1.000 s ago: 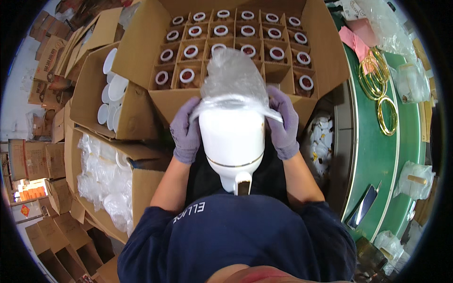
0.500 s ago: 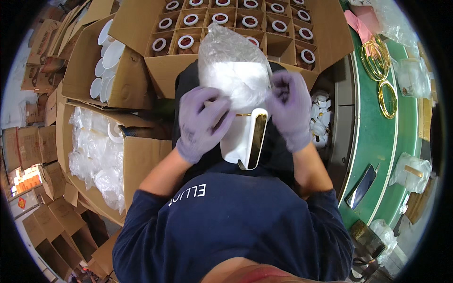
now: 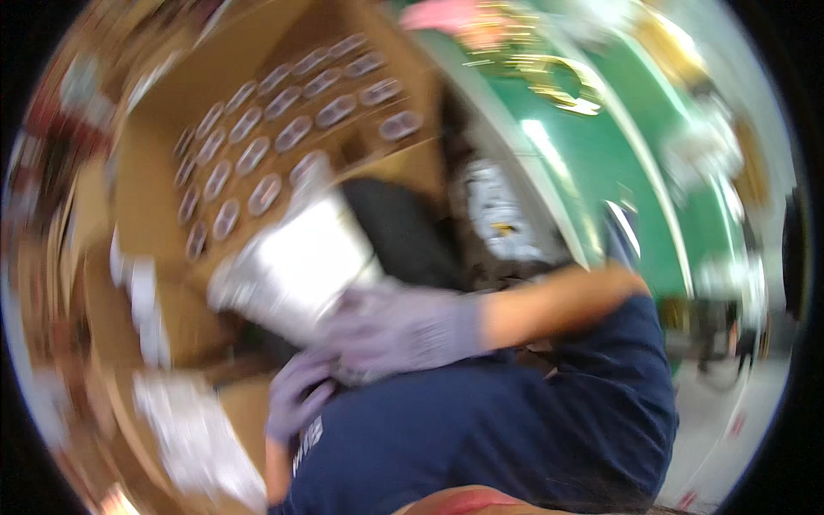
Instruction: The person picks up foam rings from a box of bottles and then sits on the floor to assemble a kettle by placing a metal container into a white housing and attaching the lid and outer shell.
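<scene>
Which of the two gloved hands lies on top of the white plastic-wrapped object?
The right hand, with its bare forearm reaching across from the right, lies over the white plastic-wrapped object. The left hand sits lower, below the object's near end.

Motion blur smears everything you see here: your right hand (image 3: 403,330) hides the lower end of the white plastic-wrapped object (image 3: 296,266), your left hand (image 3: 296,399) fingers blend together, and items on the green counter (image 3: 601,163) are unreadable.
</scene>
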A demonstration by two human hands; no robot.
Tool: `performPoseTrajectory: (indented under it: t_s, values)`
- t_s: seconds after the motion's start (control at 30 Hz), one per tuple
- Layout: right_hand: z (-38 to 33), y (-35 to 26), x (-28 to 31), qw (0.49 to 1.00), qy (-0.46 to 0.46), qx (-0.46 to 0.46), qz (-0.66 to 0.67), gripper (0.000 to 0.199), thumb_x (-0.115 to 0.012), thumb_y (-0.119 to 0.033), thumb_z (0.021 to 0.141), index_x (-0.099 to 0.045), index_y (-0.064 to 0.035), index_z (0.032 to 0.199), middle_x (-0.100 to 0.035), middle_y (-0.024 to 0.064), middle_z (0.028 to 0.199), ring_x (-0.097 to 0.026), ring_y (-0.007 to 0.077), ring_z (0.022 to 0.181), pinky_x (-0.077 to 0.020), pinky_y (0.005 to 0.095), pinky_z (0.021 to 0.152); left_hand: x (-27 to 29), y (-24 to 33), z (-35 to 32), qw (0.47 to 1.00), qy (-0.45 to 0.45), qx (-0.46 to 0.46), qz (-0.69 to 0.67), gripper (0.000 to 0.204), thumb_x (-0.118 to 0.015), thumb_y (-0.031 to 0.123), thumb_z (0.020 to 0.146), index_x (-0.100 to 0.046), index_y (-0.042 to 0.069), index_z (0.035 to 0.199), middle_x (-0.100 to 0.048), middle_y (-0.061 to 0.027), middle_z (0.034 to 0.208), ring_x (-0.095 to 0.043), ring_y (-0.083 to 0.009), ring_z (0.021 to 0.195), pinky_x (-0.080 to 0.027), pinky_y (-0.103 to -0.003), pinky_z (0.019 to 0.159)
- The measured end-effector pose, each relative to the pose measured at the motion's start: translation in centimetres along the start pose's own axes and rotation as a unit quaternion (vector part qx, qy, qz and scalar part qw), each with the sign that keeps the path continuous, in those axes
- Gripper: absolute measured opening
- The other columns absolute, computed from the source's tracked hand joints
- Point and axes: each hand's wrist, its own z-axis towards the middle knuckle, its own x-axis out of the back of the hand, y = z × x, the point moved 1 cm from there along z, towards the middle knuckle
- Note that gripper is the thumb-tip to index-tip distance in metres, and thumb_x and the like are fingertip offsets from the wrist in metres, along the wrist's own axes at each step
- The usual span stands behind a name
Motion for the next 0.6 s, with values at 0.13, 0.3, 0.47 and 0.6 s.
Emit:
performPoseTrajectory:
  t_s: [0.13,0.3,0.47,0.6]
  values:
    - [2.1,3.1,-7.0,0.962,-0.133,0.146,-0.187,0.019,-0.06,-0.021,0.084,-0.071,-0.0107,0.074,-0.068,0.0053,0.08,-0.063,0.0209,0.085,-0.0449,0.0451,0.096,4.0,2.3,2.3,0.977,0.211,-0.028,0.036,0.025,-0.055,0.001,0.089,-0.067,-0.007,0.109,-0.067,-0.0173,0.111,-0.064,-0.0259,0.103,-0.051,-0.036,0.092]
    - [-5.0,8.9,10.4,0.9,0.221,-0.371,-0.061,0.03,-0.074,-0.03,0.078,-0.066,-0.0032,0.089,-0.065,0.0166,0.084,-0.066,0.0314,0.078,-0.053,0.0435,0.07,9.8,1.2,1.2,0.905,0.406,0.084,0.093,0.047,-0.061,0.03,0.095,-0.063,-0.006,0.125,-0.038,-0.024,0.151,-0.061,-0.0422,0.111,-0.044,-0.041,0.103]
    - [-19.8,19.5,23.3,0.745,0.189,-0.55,-0.327,0.039,-0.059,-0.042,0.092,-0.065,-0.0037,0.091,-0.066,0.0168,0.082,-0.065,0.0344,0.077,-0.0541,0.0424,0.075,13.7,-13.4,-18.6,0.818,0.53,0.208,0.082,0.025,-0.053,0.011,0.099,-0.067,-0.006,0.111,-0.069,-0.0162,0.111,-0.065,-0.0241,0.102,-0.052,-0.034,0.091]
    - [-32.6,25.3,28.7,0.735,0.11,-0.565,-0.36,0.036,-0.059,-0.038,0.093,-0.062,-0.0031,0.1,-0.064,0.0168,0.092,-0.063,0.0341,0.085,-0.052,0.0423,0.081,18.7,-15.4,-18.4,0.803,0.539,0.212,0.141,0.027,-0.055,0.019,0.099,-0.07,-0.002,0.105,-0.071,-0.011,0.106,-0.065,-0.0205,0.096,-0.053,-0.035,0.083]
